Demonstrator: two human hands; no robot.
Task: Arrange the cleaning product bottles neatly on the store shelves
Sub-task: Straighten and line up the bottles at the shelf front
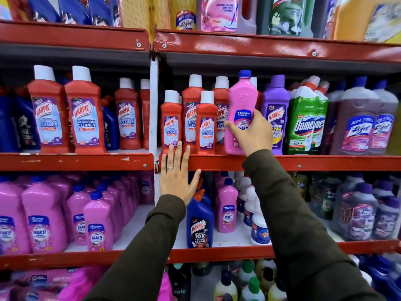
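Observation:
A pink Shakti bottle [240,98] with a blue cap stands upright on the middle red shelf [303,162], between red Harpic bathroom cleaner bottles [206,124] and a purple Harpic bottle [276,111]. My right hand [251,132] grips its lower label. Fingers apart, my left hand [176,172] lies flat against the shelf's front edge, its fingertips just below the small red Harpic bottle [171,122]. Dark sleeves cover both arms.
Green Domex bottles [306,124] and mauve Lizol bottles [358,127] stand to the right. Larger red Harpic bottles [84,114] fill the left bay. Below are several pink Shakti bottles [97,222], a blue Harpic bottle [199,220] and white bottles [256,220]. More products crowd the top shelf.

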